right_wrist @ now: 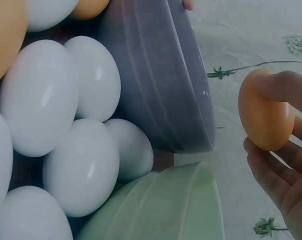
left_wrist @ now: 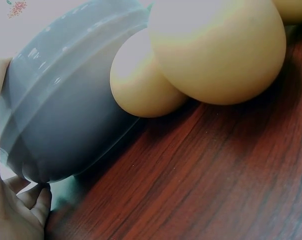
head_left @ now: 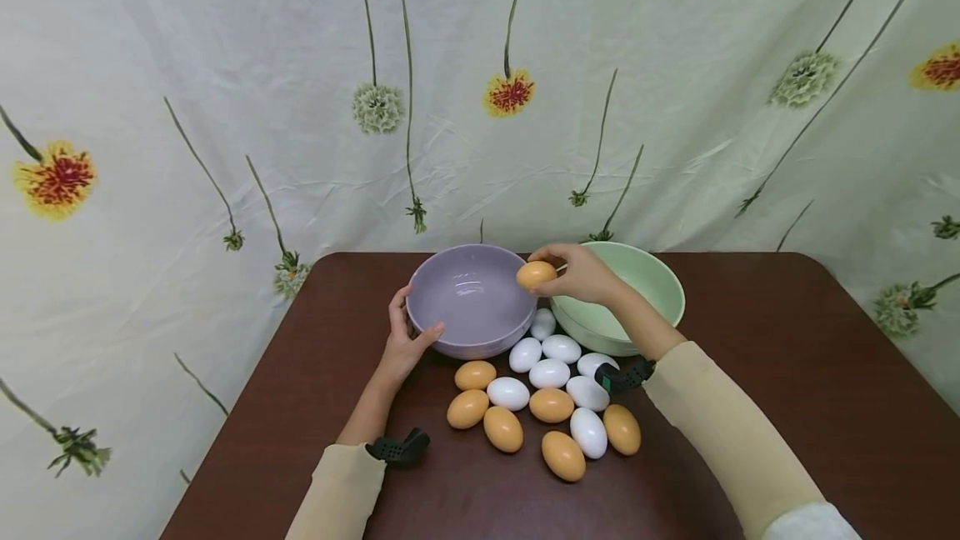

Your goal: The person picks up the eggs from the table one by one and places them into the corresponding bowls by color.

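Note:
My left hand [head_left: 405, 348] holds the purple bowl [head_left: 468, 311] at its left side, thumb over the front rim and fingers along the outside. In the left wrist view the ridged outer wall of that bowl [left_wrist: 71, 105] fills much of the left. A brown egg [head_left: 536, 275] is gripped between the thumb and fingers of my right hand [head_left: 583, 275], above the purple bowl's right rim. The right wrist view shows this egg [right_wrist: 265, 111] held up at thumb and fingertips. No egg shows inside the purple bowl.
A light green bowl [head_left: 630, 265] stands right of the purple one, partly behind my right arm. In front of both bowls lie several white eggs [head_left: 550, 373] and several brown eggs [head_left: 503, 429] on the dark wooden table [head_left: 795, 407]. A flowered cloth [head_left: 465, 107] hangs behind.

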Demonstrator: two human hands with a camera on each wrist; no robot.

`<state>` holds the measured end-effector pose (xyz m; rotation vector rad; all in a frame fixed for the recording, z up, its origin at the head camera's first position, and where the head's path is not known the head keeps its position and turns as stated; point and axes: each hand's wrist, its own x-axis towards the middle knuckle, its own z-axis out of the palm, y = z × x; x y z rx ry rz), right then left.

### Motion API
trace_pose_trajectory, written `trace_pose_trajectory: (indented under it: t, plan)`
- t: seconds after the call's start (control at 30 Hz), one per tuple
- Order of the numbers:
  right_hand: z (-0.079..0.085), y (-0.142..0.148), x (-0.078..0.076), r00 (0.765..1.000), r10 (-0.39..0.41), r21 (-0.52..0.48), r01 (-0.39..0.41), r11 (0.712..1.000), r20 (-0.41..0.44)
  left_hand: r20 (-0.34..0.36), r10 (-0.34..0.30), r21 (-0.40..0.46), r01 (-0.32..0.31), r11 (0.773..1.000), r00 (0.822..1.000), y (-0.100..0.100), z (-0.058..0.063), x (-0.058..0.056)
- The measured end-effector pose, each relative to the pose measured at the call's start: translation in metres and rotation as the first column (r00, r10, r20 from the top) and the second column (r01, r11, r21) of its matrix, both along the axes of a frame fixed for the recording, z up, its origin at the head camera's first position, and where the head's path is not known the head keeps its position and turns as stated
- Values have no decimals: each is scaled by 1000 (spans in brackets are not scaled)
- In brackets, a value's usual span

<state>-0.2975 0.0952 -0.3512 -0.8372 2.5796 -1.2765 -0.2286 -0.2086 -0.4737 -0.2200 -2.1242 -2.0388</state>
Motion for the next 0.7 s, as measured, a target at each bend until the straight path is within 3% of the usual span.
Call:
trace_pose_trajectory:
  t: [0.33, 0.7]
  plan:
    - [10, -21, -14, 999, 13, -42, -11, 999, 48, 2, 6, 1, -6, 1000, 1000, 0, 0, 0]
    - [15, -38, -25, 997, -32, 5, 32, 999, 71, 22, 5, -16, -5, 1000, 1000, 0, 0, 0]
